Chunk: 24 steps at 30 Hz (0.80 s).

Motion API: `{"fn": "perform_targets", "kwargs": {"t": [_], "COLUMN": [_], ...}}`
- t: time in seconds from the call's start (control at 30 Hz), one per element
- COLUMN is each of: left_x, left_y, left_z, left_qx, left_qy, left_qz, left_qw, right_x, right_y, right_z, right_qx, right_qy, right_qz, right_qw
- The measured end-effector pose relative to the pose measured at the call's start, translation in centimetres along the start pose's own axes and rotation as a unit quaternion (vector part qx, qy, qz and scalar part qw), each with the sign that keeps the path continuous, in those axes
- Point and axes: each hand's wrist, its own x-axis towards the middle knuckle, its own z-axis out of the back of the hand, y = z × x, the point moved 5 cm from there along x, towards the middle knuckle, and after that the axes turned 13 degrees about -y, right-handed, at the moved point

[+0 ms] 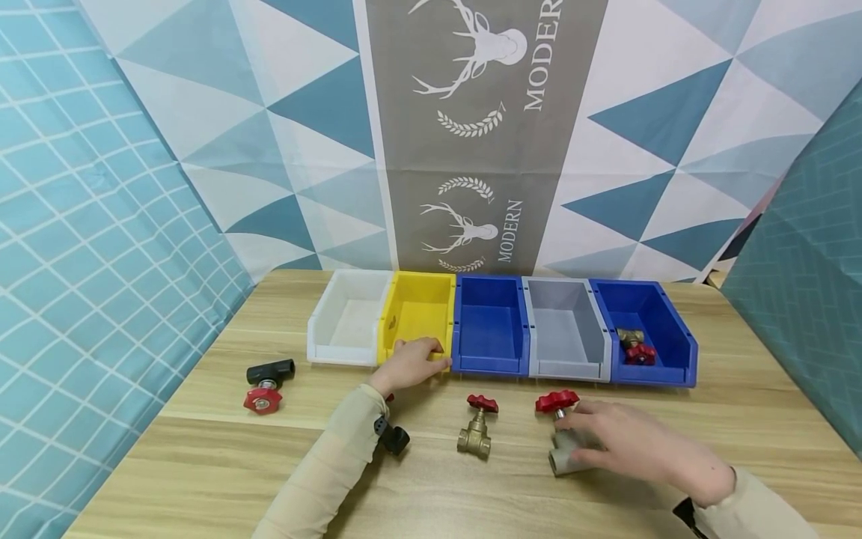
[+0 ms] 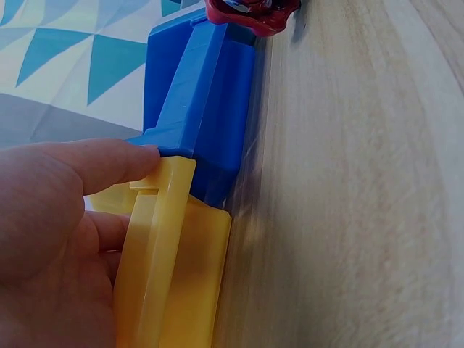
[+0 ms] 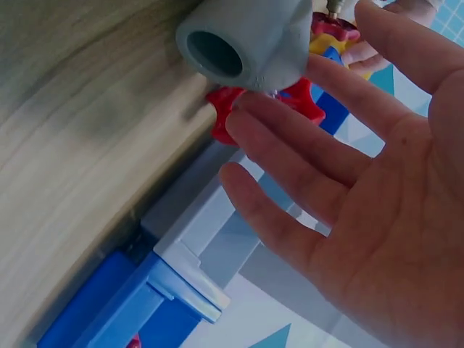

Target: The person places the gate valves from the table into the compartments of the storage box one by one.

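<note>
My left hand [image 1: 408,364] is at the front of the yellow bin [image 1: 417,314]. In the left wrist view, its thumb lies over the yellow rim [image 2: 163,239] while the other fingers curl behind that wall. My right hand [image 1: 626,442] reaches to a grey valve [image 1: 566,453] with a red handwheel [image 1: 557,401]. Seen from the right wrist, the fingers [image 3: 290,156] are spread and fairly straight beside the grey pipe body [image 3: 246,43], not wrapped round it. Between the hands a brass valve [image 1: 475,436] with a red handwheel lies on the table.
A black valve [image 1: 268,382] with a red handwheel lies at left; another black fitting [image 1: 396,440] is partly hidden by my left forearm. White [image 1: 343,352], blue [image 1: 490,363], grey [image 1: 566,368] and blue [image 1: 663,374] bins stand in the row. The rightmost holds a brass valve [image 1: 635,346].
</note>
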Motion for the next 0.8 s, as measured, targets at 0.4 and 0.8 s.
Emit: {"fn": "perform_targets", "kwargs": {"t": [0.4, 0.8], "left_x": [-0.1, 0.0], "left_y": [-0.1, 0.0], "left_z": [0.0, 0.0], "left_qx": [0.0, -0.004], "left_qy": [-0.001, 0.0], "left_qz": [0.0, 0.002], "left_qw": [1.0, 1.0], "right_x": [0.0, 0.1], "right_y": [0.2, 0.2], "right_z": [-1.5, -2.7], "right_qx": [-0.022, -0.017], "right_qy": [-0.002, -0.004], "right_qz": [-0.02, -0.052], "right_qw": [0.9995, 0.9985]}}
